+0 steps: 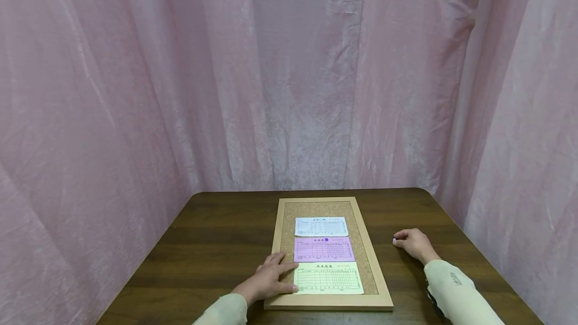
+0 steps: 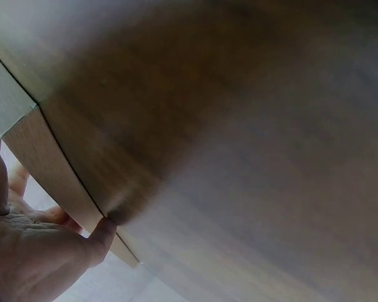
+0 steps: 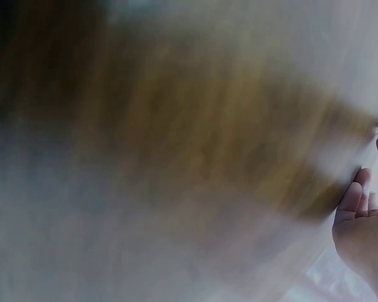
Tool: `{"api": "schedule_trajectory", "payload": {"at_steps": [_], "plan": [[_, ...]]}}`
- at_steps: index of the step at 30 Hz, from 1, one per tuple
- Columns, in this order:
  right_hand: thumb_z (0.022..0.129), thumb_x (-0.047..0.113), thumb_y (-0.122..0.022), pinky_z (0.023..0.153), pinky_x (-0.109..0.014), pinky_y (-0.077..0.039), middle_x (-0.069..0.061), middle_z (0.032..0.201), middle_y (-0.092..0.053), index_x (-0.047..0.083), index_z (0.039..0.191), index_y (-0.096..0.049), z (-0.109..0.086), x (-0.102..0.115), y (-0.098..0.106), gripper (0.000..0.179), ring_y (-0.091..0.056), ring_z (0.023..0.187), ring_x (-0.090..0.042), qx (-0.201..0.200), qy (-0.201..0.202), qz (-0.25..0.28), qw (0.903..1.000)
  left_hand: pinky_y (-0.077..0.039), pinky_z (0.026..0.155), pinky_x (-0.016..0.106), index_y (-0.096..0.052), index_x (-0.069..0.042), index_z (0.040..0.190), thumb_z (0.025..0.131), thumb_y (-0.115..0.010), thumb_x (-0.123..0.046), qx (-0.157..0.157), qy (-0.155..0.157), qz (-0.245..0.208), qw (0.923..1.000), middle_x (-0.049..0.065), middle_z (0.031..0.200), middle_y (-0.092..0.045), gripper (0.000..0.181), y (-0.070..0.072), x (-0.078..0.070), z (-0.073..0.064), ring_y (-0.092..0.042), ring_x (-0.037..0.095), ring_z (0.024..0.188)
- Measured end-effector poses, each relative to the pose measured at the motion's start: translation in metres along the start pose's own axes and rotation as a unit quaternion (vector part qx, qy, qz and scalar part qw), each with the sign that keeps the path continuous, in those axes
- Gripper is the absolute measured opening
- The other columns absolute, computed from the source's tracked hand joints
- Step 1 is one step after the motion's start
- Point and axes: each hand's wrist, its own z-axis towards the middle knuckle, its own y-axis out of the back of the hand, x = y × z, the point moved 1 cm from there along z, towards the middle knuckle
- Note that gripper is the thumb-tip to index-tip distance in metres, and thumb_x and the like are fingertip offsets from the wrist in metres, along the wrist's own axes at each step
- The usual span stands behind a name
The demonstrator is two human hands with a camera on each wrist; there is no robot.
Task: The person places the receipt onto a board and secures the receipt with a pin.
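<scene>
A corkboard [image 1: 285, 229] with a pale wooden frame lies on the table. Three printed slips run down it: light blue [image 1: 311, 227] at the far end, purple [image 1: 322, 251] in the middle, green [image 1: 327, 280] nearest. A purple round-headed pushpin [image 1: 326, 239] sits at the purple slip's top edge. My left hand [image 1: 268, 280] rests spread over the board's left frame, thumb and fingertips at the green slip's left edge. To the right of the board, my right hand [image 1: 413, 244] pinches a small pink pushpin [image 1: 395, 240] low over the tabletop.
Dark brown wood makes up the table [image 1: 217, 234], its far corners rounded. Pink curtains [image 1: 307, 89] hang behind it and along both sides. The frame's raised edge [image 2: 50, 157] crosses the left wrist view.
</scene>
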Motion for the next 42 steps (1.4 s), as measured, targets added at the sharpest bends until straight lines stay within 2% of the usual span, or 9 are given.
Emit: {"api": "schedule_trajectory", "payload": {"at_steps": [8, 21, 30, 42], "plan": [[0.089, 0.011, -0.072, 0.089, -0.057, -0.045, -0.019, 0.101, -0.071, -0.004, 0.101, -0.074, 0.0004, 0.0023, -0.001, 0.019, -0.061, 0.101, -0.044, -0.007, 0.006, -0.025, 0.9996, -0.018, 0.106, 0.073, -0.058, -0.021, 0.141, 0.085, -0.076, -0.045, -0.004, -0.002, 0.003, 1.0, 0.024, 0.158, -0.025, 0.063, -0.0003, -0.0001, -0.0003, -0.016, 0.044, 0.146], [0.09, 0.011, -0.071, 0.087, -0.057, -0.046, -0.017, 0.099, -0.071, -0.001, 0.099, -0.075, 0.0016, 0.0004, -0.003, 0.016, -0.062, 0.098, -0.042, -0.007, -0.007, -0.035, 0.9993, -0.018, 0.107, 0.072, -0.058, -0.022, 0.141, 0.085, -0.075, -0.047, -0.003, -0.003, 0.003, 1.0, 0.023, 0.159, -0.025, 0.064, -0.0019, 0.0027, 0.002, -0.016, 0.045, 0.146], [0.09, 0.011, -0.071, 0.086, -0.057, -0.046, -0.015, 0.096, -0.072, 0.002, 0.093, -0.076, -0.0002, 0.004, -0.0001, 0.011, -0.063, 0.096, -0.042, -0.01, 0.004, -0.043, 0.999, -0.018, 0.107, 0.071, -0.058, -0.022, 0.141, 0.085, -0.076, -0.045, -0.005, -0.003, 0.004, 1.0, 0.023, 0.158, -0.025, 0.064, -0.0016, -0.0001, 0.0002, -0.016, 0.044, 0.146], [0.092, 0.014, -0.069, 0.087, -0.057, -0.045, -0.017, 0.101, -0.071, 0.002, 0.095, -0.075, 0.0, 0.0063, 0.0008, 0.014, -0.062, 0.099, -0.043, -0.014, -0.014, -0.023, 0.9995, -0.018, 0.107, 0.071, -0.058, -0.021, 0.141, 0.085, -0.076, -0.046, -0.001, 0.001, 0.002, 1.0, 0.023, 0.159, -0.025, 0.064, -0.001, 0.0011, 0.0006, -0.016, 0.044, 0.146]]}}
